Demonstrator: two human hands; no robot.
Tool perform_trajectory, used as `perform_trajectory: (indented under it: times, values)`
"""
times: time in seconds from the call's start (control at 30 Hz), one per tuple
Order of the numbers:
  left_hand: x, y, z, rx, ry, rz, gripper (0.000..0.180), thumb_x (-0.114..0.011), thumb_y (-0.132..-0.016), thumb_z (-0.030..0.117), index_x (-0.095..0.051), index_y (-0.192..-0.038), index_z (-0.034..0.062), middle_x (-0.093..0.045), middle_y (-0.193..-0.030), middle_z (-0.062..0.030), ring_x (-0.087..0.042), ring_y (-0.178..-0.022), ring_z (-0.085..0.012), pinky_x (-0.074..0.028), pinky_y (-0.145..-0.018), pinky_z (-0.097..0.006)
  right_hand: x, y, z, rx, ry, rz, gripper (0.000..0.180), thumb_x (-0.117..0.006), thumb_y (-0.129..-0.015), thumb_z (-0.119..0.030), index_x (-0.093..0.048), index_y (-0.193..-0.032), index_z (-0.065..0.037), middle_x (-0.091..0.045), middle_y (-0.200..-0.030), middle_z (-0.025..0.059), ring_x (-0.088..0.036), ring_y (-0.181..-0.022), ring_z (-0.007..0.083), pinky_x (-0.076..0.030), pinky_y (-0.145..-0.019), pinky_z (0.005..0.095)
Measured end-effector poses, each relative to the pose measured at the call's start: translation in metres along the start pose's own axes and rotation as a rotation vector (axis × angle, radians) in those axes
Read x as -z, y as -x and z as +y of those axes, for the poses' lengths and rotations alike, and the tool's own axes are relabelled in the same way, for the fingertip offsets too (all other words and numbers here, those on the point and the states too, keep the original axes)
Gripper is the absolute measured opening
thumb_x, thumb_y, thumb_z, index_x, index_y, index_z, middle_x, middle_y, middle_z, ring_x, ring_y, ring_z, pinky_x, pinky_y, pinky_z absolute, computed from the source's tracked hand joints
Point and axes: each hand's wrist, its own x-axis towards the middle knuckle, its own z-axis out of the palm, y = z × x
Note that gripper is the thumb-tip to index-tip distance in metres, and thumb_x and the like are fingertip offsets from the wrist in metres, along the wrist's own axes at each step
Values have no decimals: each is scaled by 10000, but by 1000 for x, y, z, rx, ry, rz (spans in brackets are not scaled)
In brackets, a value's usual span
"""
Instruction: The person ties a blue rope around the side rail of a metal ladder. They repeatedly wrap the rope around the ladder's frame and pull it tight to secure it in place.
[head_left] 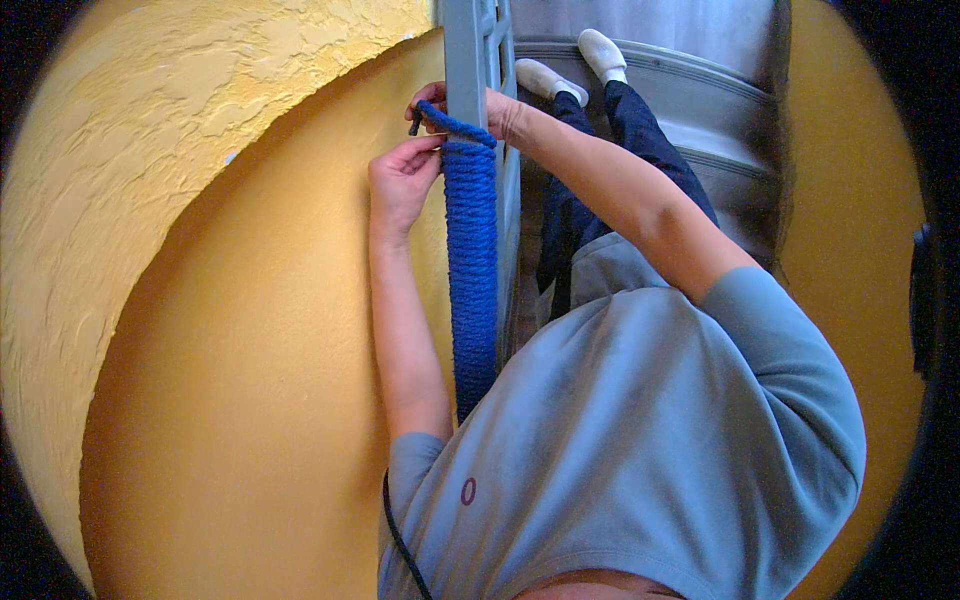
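Blue rope (470, 230) is wound in tight, close turns around a grey metal handrail (465, 60). Its topmost turn slants across the rail to a loose end with a dark tip, on the rail's left side. My right hand (497, 115) reaches around the rail from the right, partly hidden by it; its fingertips show on the left, closed on the rope near that end. Just below, my left hand (402, 185) is pinched against the rail's left edge at the top of the windings. What lies between its fingertips is too small to make out.
Right of the rail, curved grey stair steps (690, 110) run under my white shoes (600, 55). A yellow wall (250, 350) with a rough, raised edge curves along the left. Another yellow wall (850, 200) stands at the right, and a black cord (402, 545) hangs by my left sleeve.
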Motion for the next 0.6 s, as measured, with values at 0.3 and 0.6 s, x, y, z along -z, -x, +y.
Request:
perform_trajectory:
  times: [0.3, 0.6]
  values:
    - [-15, 12, 4, -101, 18, 147, 198, -546, -851, -79, -546, -1039, -19, -649, -926, -96, -636, -810, -138, -510, -707, -226, 4, 10, -6, -81, -172, 66, 232, -655, -833, -184, -598, -1026, -68, -612, -994, 88, -598, -832, 142, -503, -771, 276]
    - [-15, 21, 23, -130, -37, 244, 197, -552, -854, -76, -530, -1037, -7, -637, -918, -89, -631, -792, -132, -514, -682, -226, -10, 4, -19, -95, -108, -108, 187, -625, -857, -223, -594, -957, -69, -610, -911, 69, -600, -828, 156, -493, -778, 284]
